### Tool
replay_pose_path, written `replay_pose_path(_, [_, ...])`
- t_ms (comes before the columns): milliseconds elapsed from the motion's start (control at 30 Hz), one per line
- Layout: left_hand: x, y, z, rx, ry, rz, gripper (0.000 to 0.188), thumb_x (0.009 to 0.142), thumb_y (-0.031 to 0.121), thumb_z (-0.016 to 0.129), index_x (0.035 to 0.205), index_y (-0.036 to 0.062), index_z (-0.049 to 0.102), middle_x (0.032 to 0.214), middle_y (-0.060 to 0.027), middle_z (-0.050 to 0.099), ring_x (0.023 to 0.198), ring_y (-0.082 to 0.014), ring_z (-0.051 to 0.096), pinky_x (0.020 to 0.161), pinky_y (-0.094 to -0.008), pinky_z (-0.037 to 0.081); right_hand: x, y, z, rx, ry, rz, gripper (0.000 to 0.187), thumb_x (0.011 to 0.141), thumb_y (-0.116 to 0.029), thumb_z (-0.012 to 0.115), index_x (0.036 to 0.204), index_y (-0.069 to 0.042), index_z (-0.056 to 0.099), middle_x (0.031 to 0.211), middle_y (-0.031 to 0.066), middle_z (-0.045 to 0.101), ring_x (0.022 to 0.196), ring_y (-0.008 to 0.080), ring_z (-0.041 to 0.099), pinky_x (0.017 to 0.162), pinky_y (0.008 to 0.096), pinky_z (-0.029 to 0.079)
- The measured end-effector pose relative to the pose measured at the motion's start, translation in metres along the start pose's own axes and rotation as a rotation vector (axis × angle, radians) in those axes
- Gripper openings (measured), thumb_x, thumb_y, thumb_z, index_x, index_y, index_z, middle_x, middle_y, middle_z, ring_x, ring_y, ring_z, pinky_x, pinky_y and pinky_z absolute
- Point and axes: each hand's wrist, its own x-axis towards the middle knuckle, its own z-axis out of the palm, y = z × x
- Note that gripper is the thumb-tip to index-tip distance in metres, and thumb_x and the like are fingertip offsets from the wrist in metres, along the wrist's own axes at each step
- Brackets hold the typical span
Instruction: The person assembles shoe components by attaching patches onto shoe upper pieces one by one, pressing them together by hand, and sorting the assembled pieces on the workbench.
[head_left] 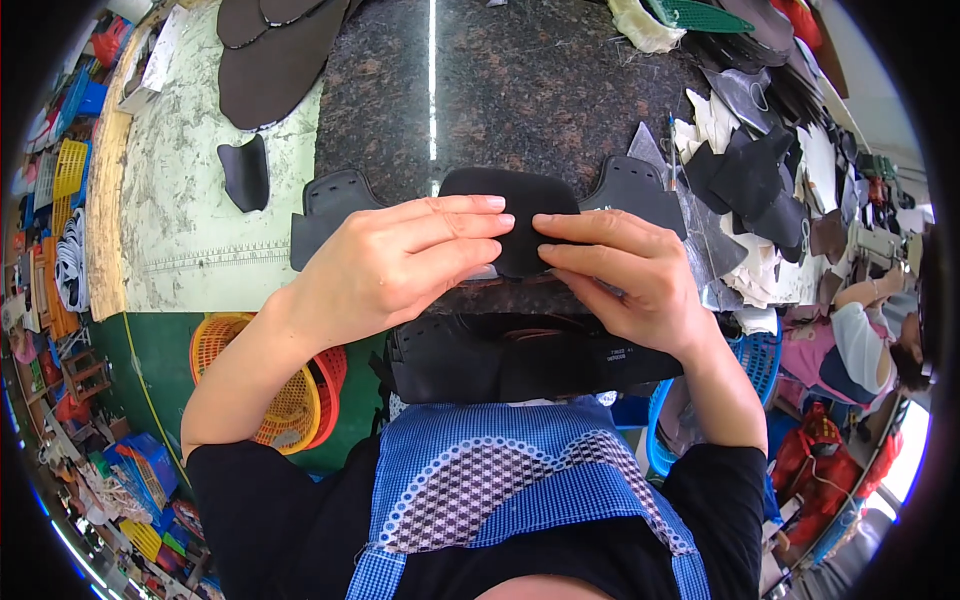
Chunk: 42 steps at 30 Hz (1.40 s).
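Observation:
A black shoe upper (507,188) lies at the near edge of the dark speckled stone slab, its padded, rounded tongue-like flap in the middle. Side pieces with small slots spread out left and right of it. My left hand (400,260) is closed on the flap's left side, fingers together and the tips pressing its face. From the right, my right hand (630,265) grips the same flap in a mirrored way. Both thumbs are mostly hidden. Below the slab edge, in front of my apron, more black upper pieces (530,368) rest in a stack.
Brown leather pieces (265,75) and a curved black scrap (245,173) lie on the pale board (200,220) at left. Black and white scraps (755,180) pile up at right. Yellow (290,410) and blue baskets (655,430) flank me. Another person (850,350) works at far right.

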Motion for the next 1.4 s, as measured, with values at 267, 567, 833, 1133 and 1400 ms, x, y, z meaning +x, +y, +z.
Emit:
replay_pose_path(267, [-0.001, 0.013, 0.014, 0.258, -0.001, 0.019, 0.024, 0.08, 0.003, 0.079, 0.103, -0.002, 0.074, 0.113, -0.0134, 0.077, 0.114, -0.03, 0.073, 0.089, -0.0359, 0.063, -0.001, 0.006, 0.009, -0.023, -0.021, 0.01, 0.028, 0.076, 0.002, 0.08, 0.104, -0.001, 0.076, 0.119, 0.0144, 0.076, 0.1, 0.0337, 0.075, 0.088, 0.0416, 0.061])
replay_pose_path(567, [-0.002, 0.025, 0.019, 0.217, 0.015, -0.116, 0.016, 0.084, 0.001, 0.077, 0.099, -0.0011, 0.072, 0.109, -0.0123, 0.077, 0.111, -0.0277, 0.074, 0.086, -0.0356, 0.064, -0.004, 0.006, 0.01, 0.086, -0.01, 0.08, 0.022, 0.079, 0.003, 0.078, 0.1, 0.0, 0.074, 0.119, 0.0146, 0.076, 0.101, 0.0337, 0.075, 0.092, 0.0436, 0.06])
replay_pose_path(833, [-0.008, 0.016, 0.024, 0.183, -0.06, -0.127, 0.019, 0.083, 0.003, 0.077, 0.102, -0.001, 0.073, 0.112, -0.0121, 0.077, 0.114, -0.0271, 0.073, 0.09, -0.0369, 0.062, 0.008, -0.001, 0.008, -0.108, -0.048, -0.006, 0.031, 0.071, -0.01, 0.081, 0.1, -0.003, 0.073, 0.11, 0.0103, 0.072, 0.119, 0.034, 0.063, 0.093, 0.044, 0.056])
replay_pose_path(1133, [-0.015, 0.025, 0.02, 0.259, -0.064, -0.102, 0.022, 0.081, 0.008, 0.076, 0.103, 0.0019, 0.075, 0.114, -0.012, 0.076, 0.114, -0.0262, 0.073, 0.101, -0.0416, 0.058, 0.007, -0.011, 0.034, -0.278, -0.135, -0.045, 0.028, 0.073, -0.018, 0.075, 0.098, -0.005, 0.069, 0.104, 0.0077, 0.063, 0.11, 0.0275, 0.062, 0.091, 0.0398, 0.053])
replay_pose_path(1400, [-0.014, 0.029, 0.032, 0.516, -0.095, -0.032, 0.028, 0.082, 0.009, 0.073, 0.11, 0.0044, 0.076, 0.111, -0.0063, 0.072, 0.105, -0.0243, 0.072, 0.097, -0.0379, 0.06, 0.001, 0.005, 0.035, -0.382, -0.049, -0.258, 0.02, 0.076, -0.019, 0.066, 0.092, -0.008, 0.068, 0.096, 0.0031, 0.062, 0.098, 0.0227, 0.063, 0.078, 0.0377, 0.053])
